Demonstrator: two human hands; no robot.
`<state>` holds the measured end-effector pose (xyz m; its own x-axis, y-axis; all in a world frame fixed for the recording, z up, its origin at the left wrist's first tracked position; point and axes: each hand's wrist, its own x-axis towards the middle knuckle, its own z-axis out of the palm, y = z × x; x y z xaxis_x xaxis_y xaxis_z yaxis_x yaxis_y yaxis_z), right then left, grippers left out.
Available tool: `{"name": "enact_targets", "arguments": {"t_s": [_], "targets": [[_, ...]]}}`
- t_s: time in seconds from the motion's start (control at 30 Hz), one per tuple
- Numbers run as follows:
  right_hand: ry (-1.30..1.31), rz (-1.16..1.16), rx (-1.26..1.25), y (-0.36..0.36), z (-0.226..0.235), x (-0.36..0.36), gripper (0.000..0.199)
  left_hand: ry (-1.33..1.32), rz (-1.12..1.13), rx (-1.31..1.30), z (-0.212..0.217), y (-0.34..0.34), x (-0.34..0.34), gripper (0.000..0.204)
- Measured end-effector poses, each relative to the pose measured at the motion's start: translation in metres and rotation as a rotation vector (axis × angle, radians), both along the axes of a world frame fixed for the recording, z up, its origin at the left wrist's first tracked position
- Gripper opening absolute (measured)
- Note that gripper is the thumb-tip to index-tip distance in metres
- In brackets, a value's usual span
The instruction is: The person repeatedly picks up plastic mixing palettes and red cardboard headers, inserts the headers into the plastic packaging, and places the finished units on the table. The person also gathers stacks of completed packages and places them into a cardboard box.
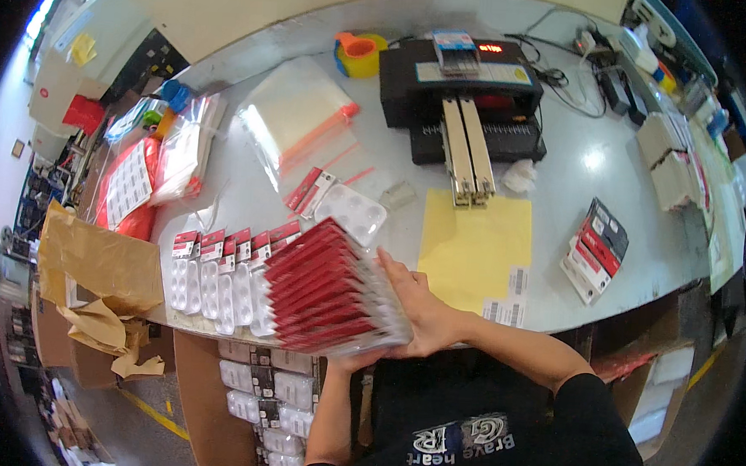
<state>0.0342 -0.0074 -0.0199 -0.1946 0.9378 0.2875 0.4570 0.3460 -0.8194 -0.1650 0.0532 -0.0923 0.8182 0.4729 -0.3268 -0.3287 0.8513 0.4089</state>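
A thick stack of red-carded packs (328, 294), which look like white plastic paint palettes, is held tilted at the table's front edge and is blurred by motion. My right hand (423, 316) grips its right side, the fingers partly behind it. Under the stack, my left hand (358, 360) supports the bottom, its fingers mostly hidden. Just left of the stack, a row of similar palette packs (222, 288) lies overlapping on the table. A single palette pack (353, 213) with a red and white card lies beyond the stack.
A black machine (461, 90) with metal rails stands at the back. Yellow paper (474, 238) lies right of my hands, with a pile of red and black cards (595, 253) farther right. Clear bags (291, 115) lie back left. A carton of palette packs (192, 392) sits below the edge.
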Motion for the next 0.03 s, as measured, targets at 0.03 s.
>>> {"name": "enact_targets", "arguments": {"t_s": [0.03], "targets": [[-0.152,-0.027,0.047,-0.0116,0.0114,-0.0002,0.133,0.013,-0.009,-0.010,0.0010,-0.0051,-0.0009,0.078]]}}
